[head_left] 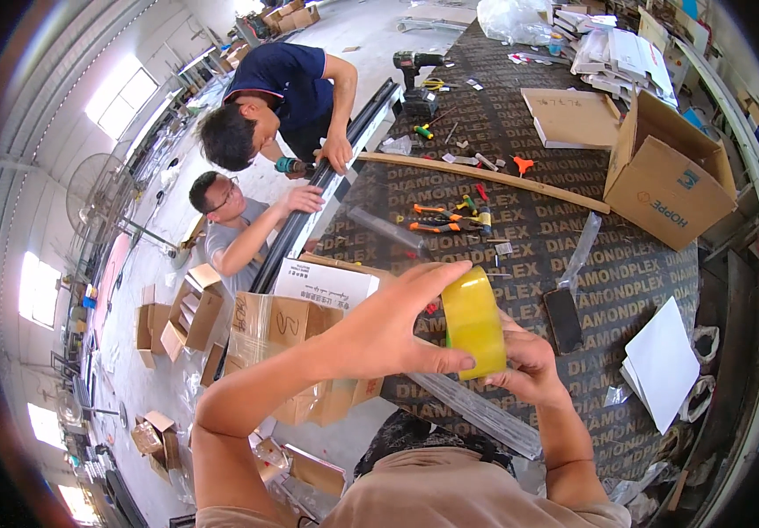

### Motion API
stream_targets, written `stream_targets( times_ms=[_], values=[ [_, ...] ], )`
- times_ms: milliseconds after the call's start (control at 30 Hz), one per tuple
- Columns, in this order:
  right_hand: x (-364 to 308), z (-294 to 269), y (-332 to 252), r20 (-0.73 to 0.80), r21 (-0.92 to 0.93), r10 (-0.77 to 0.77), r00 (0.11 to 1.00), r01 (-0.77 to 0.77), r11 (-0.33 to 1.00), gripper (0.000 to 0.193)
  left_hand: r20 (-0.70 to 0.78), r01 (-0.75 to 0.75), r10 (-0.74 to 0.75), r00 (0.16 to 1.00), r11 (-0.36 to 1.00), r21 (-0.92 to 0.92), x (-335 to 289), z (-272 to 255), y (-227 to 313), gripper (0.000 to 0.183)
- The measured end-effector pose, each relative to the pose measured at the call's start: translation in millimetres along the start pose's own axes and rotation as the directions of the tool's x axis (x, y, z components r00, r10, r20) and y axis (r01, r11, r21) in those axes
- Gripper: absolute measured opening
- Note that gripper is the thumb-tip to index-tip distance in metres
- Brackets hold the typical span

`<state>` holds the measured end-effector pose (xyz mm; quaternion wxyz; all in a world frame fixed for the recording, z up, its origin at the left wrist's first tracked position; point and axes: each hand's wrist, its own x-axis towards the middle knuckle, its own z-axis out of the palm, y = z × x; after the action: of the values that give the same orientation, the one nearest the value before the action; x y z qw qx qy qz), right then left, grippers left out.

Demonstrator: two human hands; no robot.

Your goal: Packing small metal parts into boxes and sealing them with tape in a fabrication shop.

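Both hands hold 1 yellow roll of packing tape (473, 322) above the dark workbench (573, 255) — left hand (388, 326) pinching it between thumb and fingers, right hand (529, 361) gripping its far side, fingers curled — near a black phone (563, 319).

I see my left hand (379, 326) and right hand (524, 361) gripping a yellow tape roll (473, 323) upright between them, above the dark worktable (573, 220). Beside it lies a black phone (563, 319); white sheets (663, 363) sit to the right. Two co-workers hold a long black profile (326, 185) at the table's far-left edge.
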<state>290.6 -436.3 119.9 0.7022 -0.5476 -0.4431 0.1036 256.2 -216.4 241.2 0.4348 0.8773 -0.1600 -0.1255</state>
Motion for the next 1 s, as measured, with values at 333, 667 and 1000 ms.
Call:
stream_targets(
  times_ms=[333,667,1000],
  values=[
    [-6,27,-8,-0.141,0.248,0.277,0.95,-0.237,0.939,0.033,-0.058,-0.125,0.149,0.987,0.946,0.299,0,7,2,0.082],
    [-11,45,4,-0.192,0.604,0.468,0.863,-0.272,0.749,0.036,-0.015,-0.228,0.265,0.964,0.857,0.462,5,14,0,0.054],
    [16,29,8,-0.238,0.798,0.664,0.709,-0.246,0.55,0.04,-0.036,-0.176,0.189,0.981,0.956,0.237,20,17,-52,0.065]
  ],
)
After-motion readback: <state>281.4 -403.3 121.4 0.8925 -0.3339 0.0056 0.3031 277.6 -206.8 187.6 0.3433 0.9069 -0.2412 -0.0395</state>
